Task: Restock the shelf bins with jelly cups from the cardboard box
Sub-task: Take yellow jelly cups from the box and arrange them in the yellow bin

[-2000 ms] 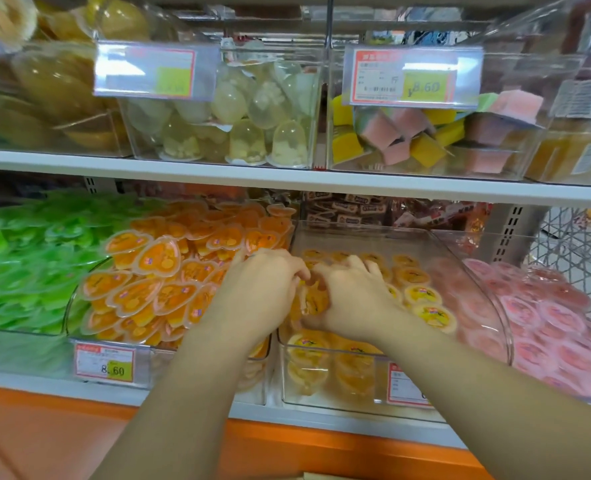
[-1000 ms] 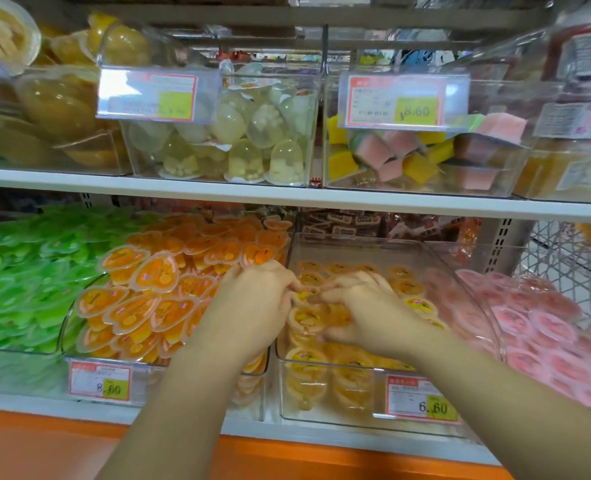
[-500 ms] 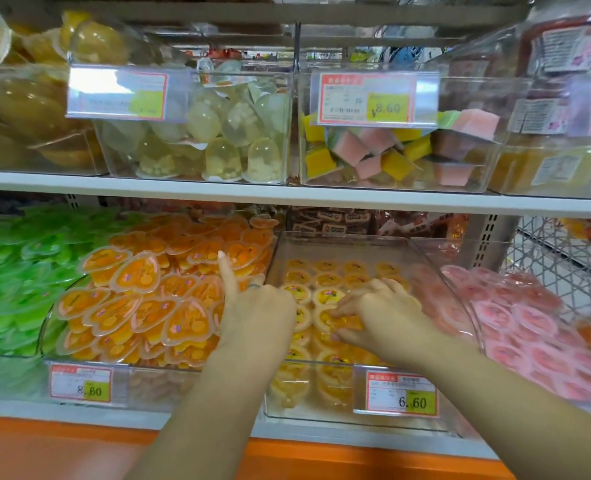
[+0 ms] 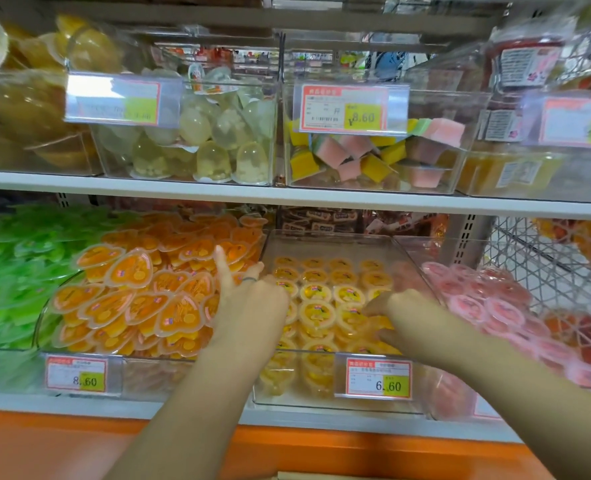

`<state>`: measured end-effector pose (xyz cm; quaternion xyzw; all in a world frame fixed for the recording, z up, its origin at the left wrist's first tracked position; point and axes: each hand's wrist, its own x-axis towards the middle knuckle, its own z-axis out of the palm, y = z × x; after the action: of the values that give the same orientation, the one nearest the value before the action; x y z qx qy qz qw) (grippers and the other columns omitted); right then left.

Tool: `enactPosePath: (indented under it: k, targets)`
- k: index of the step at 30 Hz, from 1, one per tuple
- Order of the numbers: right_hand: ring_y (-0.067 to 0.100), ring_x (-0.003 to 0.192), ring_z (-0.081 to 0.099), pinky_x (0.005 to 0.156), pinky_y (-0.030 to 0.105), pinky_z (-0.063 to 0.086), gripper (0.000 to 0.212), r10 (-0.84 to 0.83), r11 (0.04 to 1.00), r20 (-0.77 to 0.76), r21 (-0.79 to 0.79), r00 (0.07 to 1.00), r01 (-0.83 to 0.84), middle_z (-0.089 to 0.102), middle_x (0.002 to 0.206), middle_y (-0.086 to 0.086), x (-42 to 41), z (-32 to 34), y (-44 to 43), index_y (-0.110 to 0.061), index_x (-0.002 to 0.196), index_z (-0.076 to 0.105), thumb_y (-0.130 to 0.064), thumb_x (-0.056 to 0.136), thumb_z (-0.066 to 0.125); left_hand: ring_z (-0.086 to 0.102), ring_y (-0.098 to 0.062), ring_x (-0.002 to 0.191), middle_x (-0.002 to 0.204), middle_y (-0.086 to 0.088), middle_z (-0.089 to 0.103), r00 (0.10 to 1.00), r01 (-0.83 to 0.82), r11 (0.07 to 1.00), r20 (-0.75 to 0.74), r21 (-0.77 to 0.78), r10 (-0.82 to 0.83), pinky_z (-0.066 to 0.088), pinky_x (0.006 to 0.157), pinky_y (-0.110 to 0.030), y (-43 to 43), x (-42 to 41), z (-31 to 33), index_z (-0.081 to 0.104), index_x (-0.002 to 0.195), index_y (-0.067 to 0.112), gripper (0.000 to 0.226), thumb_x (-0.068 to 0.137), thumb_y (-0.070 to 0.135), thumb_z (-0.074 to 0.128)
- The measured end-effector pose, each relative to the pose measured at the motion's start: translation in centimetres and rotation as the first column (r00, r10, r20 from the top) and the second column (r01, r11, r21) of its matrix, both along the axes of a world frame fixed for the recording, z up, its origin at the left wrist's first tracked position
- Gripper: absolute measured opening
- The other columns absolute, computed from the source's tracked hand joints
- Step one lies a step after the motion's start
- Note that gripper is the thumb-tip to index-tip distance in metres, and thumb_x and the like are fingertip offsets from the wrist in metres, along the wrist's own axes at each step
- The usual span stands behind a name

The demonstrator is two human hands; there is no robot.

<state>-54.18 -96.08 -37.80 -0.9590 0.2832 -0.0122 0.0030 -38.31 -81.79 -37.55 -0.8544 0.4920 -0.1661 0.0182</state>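
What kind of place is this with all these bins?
Most likely a shop's snack aisle selling loose jelly sweets. Clear bins of sealed jelly cups line white shelves, with price tags like 6.60 clipped to their fronts.

Shelf board (image 4: 287, 197): white, runs level across the whole width
Above the board: grey rail (image 4: 356, 26) along the top, with blurred, colourful clutter showing behind it
Under the board, right end: grey slotted upright (image 4: 467, 237), with wire mesh (image 4: 536, 268) just beside it
Further under the board: white ledge (image 4: 79, 405), and beneath it an orange panel (image 4: 321, 448)
Price tags (image 4: 346, 109): red-framed with yellow patches, in clear holders above and below the board
Light: bright and even, with white glare on the holder (image 4: 114, 98) above the board's left half
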Motion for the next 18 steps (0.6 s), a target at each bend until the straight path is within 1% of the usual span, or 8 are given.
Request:
enactPosePath:
  k: [1,3,4,5,8,11,15,18]
  targets:
    - [0.019,0.125,0.05,0.103,0.032,0.041,0.046,-0.009,1.0,0.0,0.0,1.0,0.009,0.052,0.138,-0.003,0.1,-0.2,0.1,-0.032,0.133,0.052,-0.022,0.088,0.058,0.032,-0.019,0.135,0.121,0.005,0.055,0.998,0.058,0.997,0.012,-0.043,-0.058,-0.017,0.109,-0.054,-0.2,0.0,-0.1,0.061,0.118,0.029,0.037,0.089,0.009,0.051]
    - [0.02,0.122,0.053,0.101,0.031,0.043,0.047,-0.015,1.0,-0.015,0.011,1.0,0.015,0.052,0.138,0.0,0.3,-0.4,-0.2,-0.034,0.134,0.051,-0.018,0.089,0.055,0.046,-0.02,0.124,0.12,0.003,0.056,0.981,0.191,0.979,-0.009,-0.075,-0.192,0.02,0.113,-0.044,-1.1,-0.1,-0.6,0.06,0.119,0.027,0.041,0.087,0.004,0.051]
    - [0.022,0.12,0.054,0.099,0.031,0.044,0.049,-0.017,1.0,-0.033,0.018,0.999,0.017,0.052,0.137,0.003,0.3,-0.5,-0.3,-0.035,0.135,0.05,-0.016,0.09,0.052,0.053,-0.021,0.116,0.119,0.002,0.057,0.966,0.243,0.966,-0.07,-0.085,-0.249,0.039,0.103,-0.041,-1.6,-0.1,-0.9,0.06,0.119,0.027,0.044,0.085,0.001,0.053]
    - [0.022,0.119,0.055,0.097,0.03,0.045,0.051,-0.019,1.0,-0.056,0.024,0.998,0.02,0.052,0.136,0.004,0.3,-0.6,-0.3,-0.036,0.136,0.048,-0.013,0.091,0.049,0.056,-0.023,0.112,0.12,0.001,0.058,0.945,0.278,0.957,-0.157,-0.083,-0.288,0.048,0.093,-0.04,-2.0,-0.1,-1.2,0.06,0.121,0.027,0.049,0.083,-0.003,0.053]
    - [0.024,0.119,0.055,0.096,0.033,0.047,0.058,-0.008,1.0,-0.077,0.017,0.997,0.01,0.051,0.138,0.003,0.2,-1.2,-0.8,-0.038,0.138,0.044,-0.005,0.09,0.045,0.053,-0.024,0.119,0.135,-0.003,0.053,0.888,0.302,0.953,-0.371,0.022,-0.273,0.048,0.095,-0.039,-2.8,0.1,-2.3,0.051,0.134,0.03,0.07,0.079,-0.013,0.045]
    - [0.023,0.124,0.051,0.1,0.034,0.045,0.062,0.015,1.0,-0.099,-0.005,0.995,-0.016,0.047,0.142,0.002,0.1,-1.3,-1.1,-0.037,0.14,0.04,-0.001,0.09,0.044,0.047,-0.023,0.127,0.142,-0.003,0.047,0.871,0.297,0.955,-0.412,0.01,-0.267,0.043,0.102,-0.038,-3.1,0.6,-3.0,0.044,0.139,0.034,0.079,0.078,-0.016,0.042]
    - [0.022,0.126,0.049,0.099,0.034,0.043,0.062,0.068,0.997,-0.149,-0.02,0.986,-0.072,0.042,0.147,0.0,0.0,-0.6,-0.8,-0.034,0.144,0.034,0.0,0.093,0.041,0.04,-0.02,0.133,0.149,0.002,0.038,0.851,0.308,0.951,-0.453,0.018,-0.266,0.038,0.107,-0.035,-3.1,0.6,-2.7,0.04,0.141,0.033,0.06,0.093,-0.002,0.041]
    - [0.022,0.126,0.048,0.1,0.031,0.04,0.058,0.078,0.997,-0.107,0.002,0.991,-0.078,0.042,0.146,0.002,-0.4,-0.4,-0.3,-0.028,0.144,0.036,0.001,0.094,0.039,0.032,-0.018,0.138,0.153,0.005,0.03,0.827,0.347,0.937,-0.487,0.048,-0.281,0.031,0.111,-0.032,-3.2,0.3,-2.1,0.038,0.143,0.027,0.045,0.101,0.014,0.037]
